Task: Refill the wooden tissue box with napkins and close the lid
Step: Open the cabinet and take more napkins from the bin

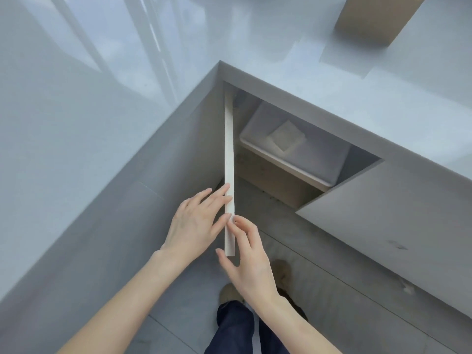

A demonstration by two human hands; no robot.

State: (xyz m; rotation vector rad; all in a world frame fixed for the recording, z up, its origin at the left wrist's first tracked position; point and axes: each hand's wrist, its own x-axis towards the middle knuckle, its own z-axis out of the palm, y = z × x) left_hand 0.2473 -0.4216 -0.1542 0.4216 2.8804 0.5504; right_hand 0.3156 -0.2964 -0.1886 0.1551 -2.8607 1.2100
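Observation:
A wooden tissue box (pixel 378 19) stands on the grey counter at the far right. Below the counter a cupboard is open. Inside it sits a white bin (pixel 286 168) holding a stack of white napkins (pixel 286 137). The cupboard's left door (pixel 229 154) swings toward me and shows only its pale edge. My left hand (pixel 196 221) lies with spread fingers against the door's left face. My right hand (pixel 247 261) pinches the door's near edge between thumb and forefinger.
The glossy grey counter (pixel 89 129) wraps around the corner on the left and behind. A second grey cupboard door (pixel 383 213) stands open on the right. My legs and shoes (pixel 229 295) are on the grey tiled floor below.

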